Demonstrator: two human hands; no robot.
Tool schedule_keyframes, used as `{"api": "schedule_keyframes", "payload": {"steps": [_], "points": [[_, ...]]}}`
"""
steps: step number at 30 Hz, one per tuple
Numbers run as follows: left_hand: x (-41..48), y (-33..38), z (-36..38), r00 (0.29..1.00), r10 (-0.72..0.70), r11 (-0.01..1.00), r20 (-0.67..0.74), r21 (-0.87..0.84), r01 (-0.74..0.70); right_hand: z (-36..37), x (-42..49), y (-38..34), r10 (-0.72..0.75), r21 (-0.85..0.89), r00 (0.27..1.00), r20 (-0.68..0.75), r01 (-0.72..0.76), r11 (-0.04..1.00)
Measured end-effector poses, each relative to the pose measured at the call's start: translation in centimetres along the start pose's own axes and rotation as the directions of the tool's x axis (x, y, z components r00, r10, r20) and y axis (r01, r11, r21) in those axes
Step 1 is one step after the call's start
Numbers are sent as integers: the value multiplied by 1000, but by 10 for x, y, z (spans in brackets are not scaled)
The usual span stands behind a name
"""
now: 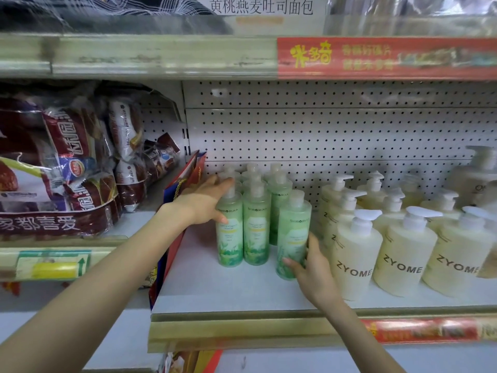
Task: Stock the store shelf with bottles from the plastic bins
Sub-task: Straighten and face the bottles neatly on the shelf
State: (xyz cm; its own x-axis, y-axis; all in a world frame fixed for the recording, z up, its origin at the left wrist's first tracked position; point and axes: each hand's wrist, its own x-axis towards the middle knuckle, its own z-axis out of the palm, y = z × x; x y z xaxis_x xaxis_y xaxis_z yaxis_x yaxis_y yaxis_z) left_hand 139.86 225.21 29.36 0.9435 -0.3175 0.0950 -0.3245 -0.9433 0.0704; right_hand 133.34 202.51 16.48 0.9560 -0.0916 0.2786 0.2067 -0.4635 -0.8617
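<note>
Forearms (107, 278), left hand (204, 203) and right hand (313, 270) are bare.

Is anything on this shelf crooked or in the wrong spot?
Yes. The green bottle gripped by the right hand leans a little and stands ahead of the other green bottles. The left hand touches the leftmost front bottle.
</note>
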Motion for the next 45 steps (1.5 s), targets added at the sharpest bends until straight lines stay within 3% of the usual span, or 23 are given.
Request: {"api": "schedule_keyframes", "payload": {"steps": [6,15,19,23,26,28,31,34,38,45], "points": [[2,-1,1,1000,6,1000,11,-14,-6,9,26,-2,18,-16,998,55,-17,1000],[4,-4,5,1000,10,996,15,-86,-9,16,39,5,31,50,999,14,-32,998],[2,-7,13,997,53,977,-49,-202,-62,16,43,8,73,83,997,36,-76,994],[-6,-3,46,984,70,815,-163,-559,-150,10,44,12,137,147,987,82,-148,978],[-8,0,77,987,-105,613,-125,-789,-35,7,52,10,186,242,977,108,-207,948],[-7,-3,89,975,-203,530,-88,-847,34,5,59,6,158,277,979,131,-189,942],[-7,-6,97,969,-217,536,-116,-844,19,11,68,0,61,330,979,196,-125,936],[-4,-6,106,985,-113,469,-127,-881,-60,16,71,-2,28,386,986,162,-90,918],[2,-8,120,974,-104,401,-199,-905,-142,17,72,0,6,380,981,196,-81,921],[4,-12,124,981,-95,405,-169,-907,-117,18,76,7,27,383,983,183,-97,919]]}}
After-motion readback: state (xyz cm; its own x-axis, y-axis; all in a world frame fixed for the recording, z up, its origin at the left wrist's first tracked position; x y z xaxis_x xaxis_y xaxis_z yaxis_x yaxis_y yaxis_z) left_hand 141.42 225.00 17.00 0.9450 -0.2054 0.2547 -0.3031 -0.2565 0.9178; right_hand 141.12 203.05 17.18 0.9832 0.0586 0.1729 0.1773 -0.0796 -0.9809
